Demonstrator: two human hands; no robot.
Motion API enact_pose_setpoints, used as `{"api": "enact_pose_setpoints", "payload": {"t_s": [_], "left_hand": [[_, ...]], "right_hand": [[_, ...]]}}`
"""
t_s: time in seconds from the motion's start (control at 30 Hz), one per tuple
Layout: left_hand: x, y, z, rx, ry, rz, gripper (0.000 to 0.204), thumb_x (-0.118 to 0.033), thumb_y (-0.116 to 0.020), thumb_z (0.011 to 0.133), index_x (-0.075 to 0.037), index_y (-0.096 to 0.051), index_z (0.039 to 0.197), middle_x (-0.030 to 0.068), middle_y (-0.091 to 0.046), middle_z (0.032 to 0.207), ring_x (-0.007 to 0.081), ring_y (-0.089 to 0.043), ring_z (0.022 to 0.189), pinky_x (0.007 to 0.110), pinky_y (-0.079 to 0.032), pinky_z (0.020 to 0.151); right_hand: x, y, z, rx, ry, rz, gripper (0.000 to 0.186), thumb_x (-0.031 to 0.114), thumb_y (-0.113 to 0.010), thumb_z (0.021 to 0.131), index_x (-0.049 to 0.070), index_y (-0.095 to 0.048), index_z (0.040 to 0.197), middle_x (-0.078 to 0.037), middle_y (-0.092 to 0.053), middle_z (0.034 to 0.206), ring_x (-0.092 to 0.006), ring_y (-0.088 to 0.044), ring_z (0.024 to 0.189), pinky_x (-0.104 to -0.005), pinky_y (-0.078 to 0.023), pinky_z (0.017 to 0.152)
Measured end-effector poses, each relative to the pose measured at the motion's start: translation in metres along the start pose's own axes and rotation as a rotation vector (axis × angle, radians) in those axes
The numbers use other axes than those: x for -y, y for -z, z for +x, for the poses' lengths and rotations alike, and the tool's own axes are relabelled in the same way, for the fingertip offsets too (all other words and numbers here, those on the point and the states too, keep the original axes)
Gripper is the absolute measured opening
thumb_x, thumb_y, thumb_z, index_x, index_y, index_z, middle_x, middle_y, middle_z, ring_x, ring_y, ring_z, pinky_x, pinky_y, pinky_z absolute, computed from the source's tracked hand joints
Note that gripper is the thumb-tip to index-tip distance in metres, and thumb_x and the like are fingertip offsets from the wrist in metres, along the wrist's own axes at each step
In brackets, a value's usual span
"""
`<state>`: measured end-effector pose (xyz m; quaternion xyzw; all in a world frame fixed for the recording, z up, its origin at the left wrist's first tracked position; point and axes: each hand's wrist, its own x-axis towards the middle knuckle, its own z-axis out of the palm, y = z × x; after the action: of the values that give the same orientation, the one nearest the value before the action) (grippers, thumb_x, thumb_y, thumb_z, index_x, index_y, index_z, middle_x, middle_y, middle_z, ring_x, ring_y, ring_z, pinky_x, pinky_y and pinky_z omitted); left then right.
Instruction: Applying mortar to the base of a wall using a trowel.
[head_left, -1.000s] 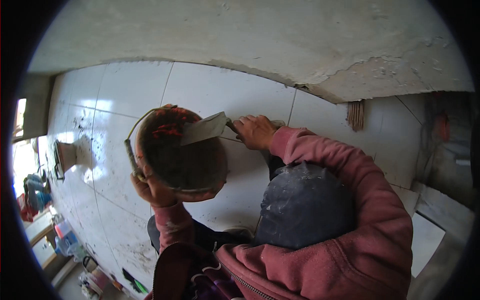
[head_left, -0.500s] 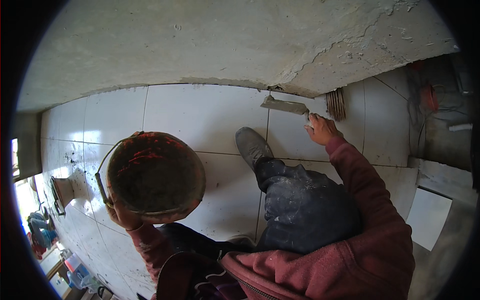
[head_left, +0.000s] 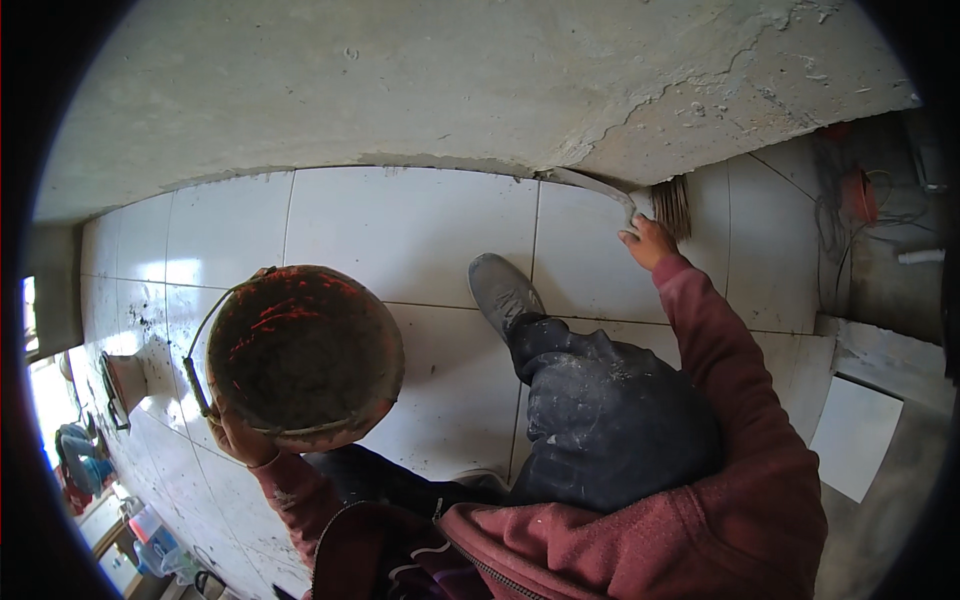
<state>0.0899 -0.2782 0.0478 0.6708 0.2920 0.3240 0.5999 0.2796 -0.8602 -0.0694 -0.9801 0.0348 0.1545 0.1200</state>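
A: Left hand [head_left: 243,437]?
B: Gripping the bucket [head_left: 340,435] at its near-left edge, grey mix [head_left: 305,372] inside. Advise holding it level.
A: Right hand [head_left: 652,243]?
B: Closed round the trowel [head_left: 598,187], set at the foot of the wall [head_left: 400,80]; contact unclear. Steady angle, even pressure should serve.
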Motion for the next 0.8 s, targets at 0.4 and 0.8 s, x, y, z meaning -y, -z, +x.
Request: {"api": "enact_pose_setpoints", "payload": {"t_s": [0.4,0.8], "left_hand": [[0.000,0.010,-0.001,-0.051,-0.006,0.018,0.028,-0.014,-0.045,0.085,0.005,-0.058,0.102,0.0116,-0.060,0.099,0.0179,-0.058,0.087,0.028,-0.046,0.076],[0.013,0.002,-0.012,0.129,-0.665,0.600,0.032,-0.008,-0.042,0.082,0.008,-0.054,0.107,0.0138,-0.058,0.103,0.0186,-0.056,0.089,0.031,-0.045,0.078]], "right_hand": [[0.027,-0.004,0.002,0.029,0.021,-0.078,0.037,0.032,-0.054,0.079,0.004,-0.051,0.102,-0.019,-0.060,0.090,-0.0357,-0.057,0.083,-0.0417,-0.046,0.072],[0.138,-0.011,-0.043,-0.022,0.551,0.203,0.042,0.033,-0.055,0.079,-0.003,-0.051,0.102,-0.021,-0.058,0.097,-0.0366,-0.055,0.090,-0.0406,-0.044,0.078]]}}
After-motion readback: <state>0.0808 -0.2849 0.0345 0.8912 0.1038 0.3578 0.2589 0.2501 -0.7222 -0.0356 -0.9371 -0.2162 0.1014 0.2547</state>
